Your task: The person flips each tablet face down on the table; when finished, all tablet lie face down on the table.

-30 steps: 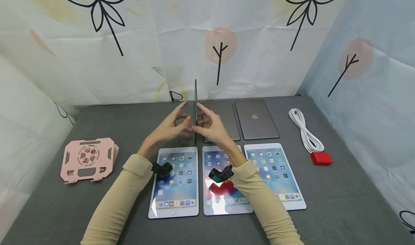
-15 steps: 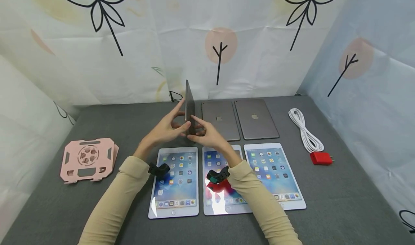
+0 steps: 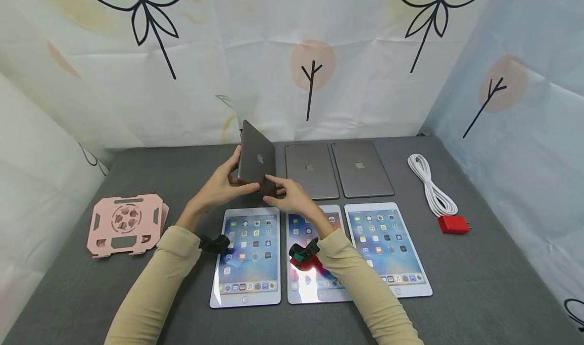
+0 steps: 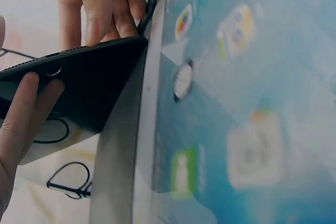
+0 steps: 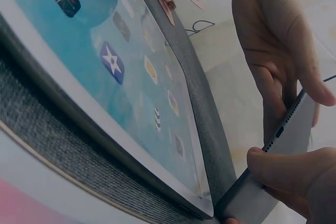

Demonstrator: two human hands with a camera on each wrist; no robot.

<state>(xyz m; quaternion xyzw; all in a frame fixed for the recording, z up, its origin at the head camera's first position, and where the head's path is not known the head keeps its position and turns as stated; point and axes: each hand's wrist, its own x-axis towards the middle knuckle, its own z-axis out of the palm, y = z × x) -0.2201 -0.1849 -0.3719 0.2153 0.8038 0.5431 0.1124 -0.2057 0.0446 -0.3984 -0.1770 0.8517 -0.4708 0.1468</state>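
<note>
A dark grey tablet (image 3: pixel 256 157) is tilted up off the table in the head view, its back with a logo facing right. My left hand (image 3: pixel 219 185) grips its left side, thumb at the lower edge and fingers behind. My right hand (image 3: pixel 294 199) pinches the lower right corner, its index finger on the back. In the left wrist view the tablet's dark front (image 4: pixel 89 85) shows a round button, with fingertips of the left hand on it. The right wrist view shows both thumbs at the edge of the tablet (image 5: pixel 294 145) that has a port.
Two grey tablets lie face down, one (image 3: pixel 311 170) beside the other (image 3: pixel 362 168). Nearer are three lit white-framed tablets (image 3: pixel 250 256), (image 3: pixel 315 284), (image 3: pixel 388 248). A pink stand (image 3: pixel 125 226) lies left; a white cable (image 3: pixel 429 185) and red charger (image 3: pixel 453 225) lie right.
The held tablet has gone from edge-on to turned with its back showing, and has moved left. Both hands have shifted left, and the right hand now pinches the lower corner.
</note>
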